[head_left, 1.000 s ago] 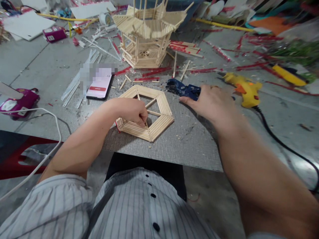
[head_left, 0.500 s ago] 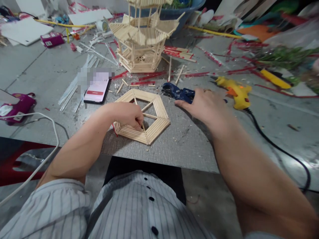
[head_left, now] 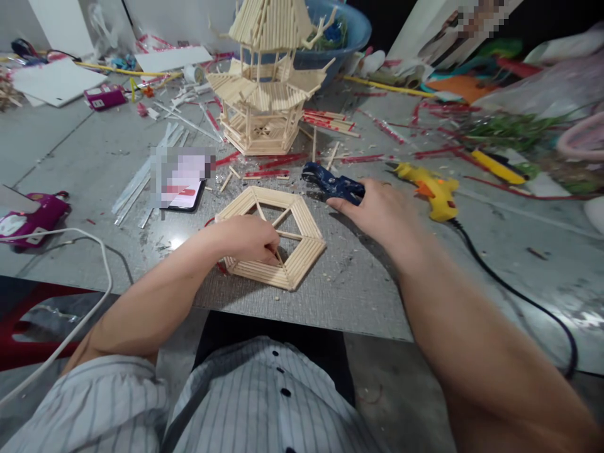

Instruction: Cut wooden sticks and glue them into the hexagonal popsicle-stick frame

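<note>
A flat hexagonal frame of wooden sticks (head_left: 302,234) lies on a grey mat (head_left: 358,283) in front of me. My left hand (head_left: 248,239) rests on the frame's near left side, its fingers pinched on a thin stick that crosses the opening. My right hand (head_left: 377,211) lies to the right of the frame, fingers curled over the handles of blue pliers (head_left: 330,184). Behind the frame stands a tiered pagoda model of wooden sticks (head_left: 264,82).
A yellow glue gun (head_left: 431,187) with a black cord lies right of the pliers. A phone (head_left: 182,189) and clear glue sticks lie at the left, with loose sticks and red wrappers strewn behind. A blue bowl (head_left: 330,34) stands at the back. A white cable (head_left: 70,302) loops at the left edge.
The view has tilted up, so more of the pagoda shows. My right hand has closed over the pliers' handles. My left hand keeps its pinch on the stick.
</note>
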Demonstrator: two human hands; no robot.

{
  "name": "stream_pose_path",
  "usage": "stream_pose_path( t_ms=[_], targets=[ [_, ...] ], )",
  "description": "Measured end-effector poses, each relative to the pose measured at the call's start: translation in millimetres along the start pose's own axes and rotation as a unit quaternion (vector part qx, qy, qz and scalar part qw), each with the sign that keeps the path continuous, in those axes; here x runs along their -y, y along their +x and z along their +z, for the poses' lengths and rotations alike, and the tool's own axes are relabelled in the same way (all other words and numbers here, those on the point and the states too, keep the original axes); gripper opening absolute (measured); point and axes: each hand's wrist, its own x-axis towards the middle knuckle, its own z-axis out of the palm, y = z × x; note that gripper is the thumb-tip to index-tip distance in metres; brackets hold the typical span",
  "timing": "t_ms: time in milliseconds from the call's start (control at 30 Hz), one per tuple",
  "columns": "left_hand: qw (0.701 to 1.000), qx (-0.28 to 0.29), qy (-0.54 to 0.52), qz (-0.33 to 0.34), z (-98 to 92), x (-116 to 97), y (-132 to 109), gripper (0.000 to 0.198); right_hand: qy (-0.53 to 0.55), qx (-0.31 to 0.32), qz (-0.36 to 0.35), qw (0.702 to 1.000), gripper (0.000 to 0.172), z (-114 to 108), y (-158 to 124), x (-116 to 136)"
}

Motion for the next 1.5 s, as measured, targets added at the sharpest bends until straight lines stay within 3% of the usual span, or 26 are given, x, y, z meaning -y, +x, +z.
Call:
stream_pose_path(
  t_ms=[233,333,400,467,567,667,800,967,1100,1267,1367,1500],
  targets=[
    [0.999,-0.031,-0.014,-0.004,7.1,-22,3,0.033,0.033,-0.031,0.011,0.999,0.074,2,1,-2],
    [0.997,-0.049,-0.051,0.000,4.4,-18,1,0.028,0.055,-0.042,0.014,0.997,0.075,3,2,-4],
    [0.988,-0.095,-0.124,-0.001,0.2,-9,-2,0.023,0.078,-0.050,0.015,0.996,0.077,4,4,-5],
    [0.957,-0.187,-0.219,-0.037,-3.7,1,-4,0.020,0.108,-0.058,0.018,0.992,0.077,4,6,-7],
    [0.880,-0.296,-0.364,-0.074,-4.7,13,-2,0.021,0.158,-0.081,0.024,0.984,0.072,3,6,-10],
    [0.818,-0.342,-0.457,-0.077,-0.7,17,5,0.015,0.218,-0.129,-0.006,0.967,0.068,4,5,-12],
    [0.786,-0.386,-0.480,-0.057,4.9,17,14,0.005,0.281,-0.185,-0.081,0.938,0.064,7,4,-13],
    [0.787,-0.420,-0.451,-0.031,6.6,21,17,0.017,0.278,-0.214,-0.136,0.926,0.075,13,3,-8],
    [0.804,-0.468,-0.365,-0.040,3.1,31,13,0.020,0.246,-0.238,-0.145,0.928,0.068,17,4,-9],
    [0.900,-0.391,-0.170,-0.089,2.1,41,11,0.019,0.221,-0.233,-0.155,0.934,0.064,20,8,-13],
    [0.920,-0.366,-0.061,-0.128,6.7,45,17,0.025,0.208,-0.236,-0.164,0.935,0.064,21,9,-14],
    [0.942,-0.332,-0.013,-0.044,12.6,51,25,0.021,0.193,-0.235,-0.183,0.935,0.062,20,7,-10]
  ],
)
